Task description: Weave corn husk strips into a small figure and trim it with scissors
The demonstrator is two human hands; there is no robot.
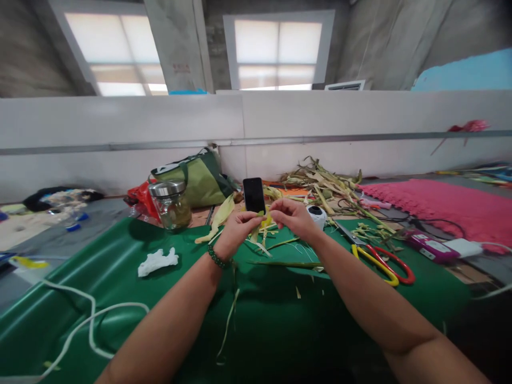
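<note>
My left hand, with a green bead bracelet at the wrist, pinches a pale green strip of corn husk. Just right of it, my right hand is raised with curled fingers closed together; anything between its fingertips is too small to make out. A dark-screened phone stands upright right behind both hands. Husk scraps and thin strands lie beneath them on the green cover. Beside my right forearm rest scissors with one red and one yellow handle. A larger dried husk lies left of the phone.
A lidded glass jar stands at the left before a green bag. Crumpled white tissue and a white cable lie nearer. Dried husks pile up behind. A purple box and pink cloth are at right.
</note>
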